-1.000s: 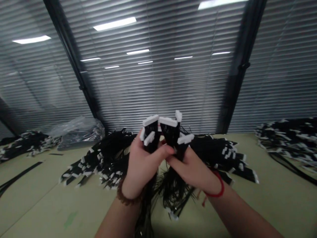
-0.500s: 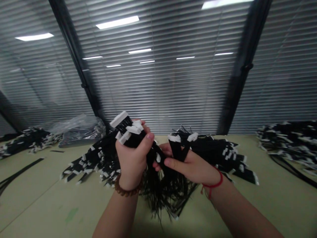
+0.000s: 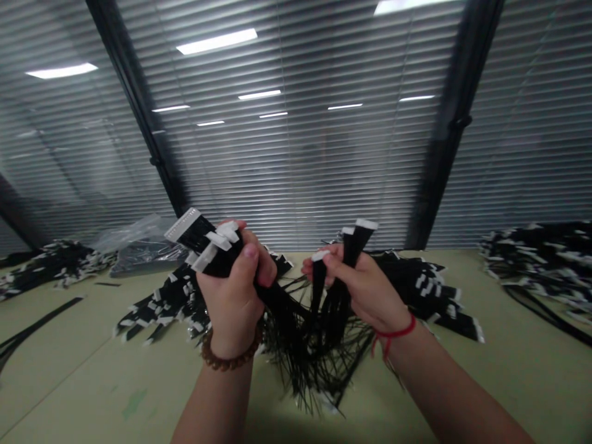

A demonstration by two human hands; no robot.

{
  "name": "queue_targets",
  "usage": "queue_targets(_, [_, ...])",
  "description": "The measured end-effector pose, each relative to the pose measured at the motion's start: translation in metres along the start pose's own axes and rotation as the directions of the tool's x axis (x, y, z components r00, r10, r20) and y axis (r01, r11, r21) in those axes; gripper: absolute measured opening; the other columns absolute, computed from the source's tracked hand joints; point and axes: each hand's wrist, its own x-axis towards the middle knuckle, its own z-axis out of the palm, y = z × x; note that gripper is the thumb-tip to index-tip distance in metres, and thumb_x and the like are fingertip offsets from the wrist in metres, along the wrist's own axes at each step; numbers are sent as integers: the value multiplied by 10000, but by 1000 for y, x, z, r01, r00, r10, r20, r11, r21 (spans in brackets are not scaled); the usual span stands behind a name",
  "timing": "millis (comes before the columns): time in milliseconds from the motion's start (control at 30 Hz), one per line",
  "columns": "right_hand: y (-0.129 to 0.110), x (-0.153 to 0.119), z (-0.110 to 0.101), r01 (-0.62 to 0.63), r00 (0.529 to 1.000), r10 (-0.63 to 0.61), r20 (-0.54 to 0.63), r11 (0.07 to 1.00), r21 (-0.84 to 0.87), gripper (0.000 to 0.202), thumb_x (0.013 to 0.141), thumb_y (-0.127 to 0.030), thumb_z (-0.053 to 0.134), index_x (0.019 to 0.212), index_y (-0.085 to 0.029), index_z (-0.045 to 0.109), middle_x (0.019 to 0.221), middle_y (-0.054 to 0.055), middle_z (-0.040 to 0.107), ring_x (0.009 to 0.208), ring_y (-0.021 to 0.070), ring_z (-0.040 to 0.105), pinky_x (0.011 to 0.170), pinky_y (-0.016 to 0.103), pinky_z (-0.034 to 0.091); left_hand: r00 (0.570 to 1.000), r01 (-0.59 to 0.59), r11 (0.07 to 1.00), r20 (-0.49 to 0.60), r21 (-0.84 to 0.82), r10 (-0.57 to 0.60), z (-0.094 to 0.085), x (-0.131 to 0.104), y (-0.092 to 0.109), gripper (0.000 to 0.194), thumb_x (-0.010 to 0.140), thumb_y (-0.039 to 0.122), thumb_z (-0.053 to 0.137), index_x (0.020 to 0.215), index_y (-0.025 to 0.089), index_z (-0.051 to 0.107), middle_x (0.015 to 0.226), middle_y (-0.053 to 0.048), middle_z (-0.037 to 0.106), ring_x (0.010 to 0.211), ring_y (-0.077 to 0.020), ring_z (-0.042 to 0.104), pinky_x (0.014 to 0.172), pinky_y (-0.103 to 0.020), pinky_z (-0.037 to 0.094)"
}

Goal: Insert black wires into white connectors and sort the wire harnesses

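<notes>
My left hand [image 3: 235, 283] is closed round a bundle of black wire harnesses [image 3: 198, 237], their white connectors sticking out above the fist to the left. On the right, my right hand [image 3: 365, 280] grips a few more black harnesses [image 3: 355, 243]. Two white connectors stand up out of that hand, and another white connector [image 3: 320, 254] sits at the thumb and fingertips. Between the hands the loose black wires [image 3: 305, 345] hang and spread in a tangle over the table. The wire ends inside both fists are hidden.
Piles of black harnesses with white connectors lie behind my left hand [image 3: 160, 305], behind my right hand [image 3: 430, 287], at the far right [image 3: 546, 259] and far left [image 3: 50, 265]. A clear plastic bag [image 3: 148, 246] rests on the yellow-green table [image 3: 92, 382]. A window with blinds [image 3: 300, 154] stands behind.
My hands have moved apart, the left one leftward with its bundle, the right one slightly rightward. The connectors in my right hand now stand higher, with one at the fingertips.
</notes>
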Motion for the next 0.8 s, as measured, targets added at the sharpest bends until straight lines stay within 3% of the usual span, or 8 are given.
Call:
queue_targets(100, [-12, 5, -9, 181, 938, -135, -320, 977, 116, 315, 675, -359, 804, 817, -177, 588, 857, 36, 723, 789, 184, 697, 771, 334, 553, 1000, 22, 971, -6, 239, -21, -1, -3, 0, 265, 704, 177, 740, 925, 194, 595, 613, 65, 505, 439, -60, 465, 414, -173, 416])
queue_targets(167, [-18, 1, -9, 289, 897, -242, -369, 954, 76, 262, 720, -338, 778, 819, -186, 590, 879, 30, 724, 818, 188, 697, 823, 378, 554, 998, 41, 916, 17, 399, -52, 2, -6, -4, 328, 632, 146, 791, 900, 183, 606, 661, 47, 574, 542, -90, 564, 529, -198, 501])
queue_targets(267, [-17, -14, 2, 392, 910, -396, -119, 918, -54, 101, 838, -297, 677, 871, -207, 645, 1033, 43, 703, 975, 191, 665, 959, 427, 495, 970, 84, 899, 170, 430, -172, 11, -13, -10, 465, 510, 136, 869, 892, 170, 606, 739, 19, 659, 672, -148, 653, 659, -255, 561])
queue_targets(367, [-10, -24, 16, 486, 873, -479, 86, 870, -80, 62, 878, -261, 629, 906, -248, 684, 1227, 20, 616, 1158, 195, 575, 1059, 426, 416, 922, 111, 902, 295, 417, -250, 17, -17, -12, 544, 472, 150, 895, 936, 171, 612, 847, -11, 705, 791, -190, 688, 740, -287, 576])
queue_targets(500, [-2, -21, 18, 458, 883, -457, 104, 889, 14, 168, 926, -306, 560, 1045, -288, 678, 1284, 15, 572, 1214, 189, 536, 1057, 390, 432, 948, 43, 889, 261, 456, -180, 12, -16, -11, 378, 635, 139, 807, 954, 177, 609, 878, -10, 708, 789, -154, 688, 740, -249, 572])
queue_targets(633, [3, -16, 14, 381, 912, -396, 110, 915, 133, 245, 960, -341, 492, 1173, -303, 606, 1145, 23, 640, 1047, 165, 639, 908, 356, 548, 990, -15, 909, 135, 417, -46, 4, -12, -10, 216, 770, 139, 695, 951, 202, 596, 796, 30, 670, 704, -109, 657, 687, -221, 564])
queue_targets(700, [5, -17, 15, 409, 890, -411, 199, 911, 53, 276, 955, -390, 486, 1190, -296, 596, 1101, 26, 657, 1049, 160, 634, 929, 344, 534, 987, -76, 913, 161, 401, 11, 4, -14, -10, 250, 772, 138, 697, 981, 219, 586, 803, 42, 658, 690, -94, 640, 674, -203, 553])
queue_targets(800, [2, -21, 20, 552, 790, -487, 374, 829, -87, 343, 944, -432, 482, 1269, -341, 543, 1230, 11, 613, 1168, 141, 563, 1061, 316, 423, 961, -157, 881, 276, 446, 32, 8, -22, -11, 293, 755, 145, 713, 1004, 214, 576, 861, 19, 658, 734, -112, 643, 686, -216, 549])
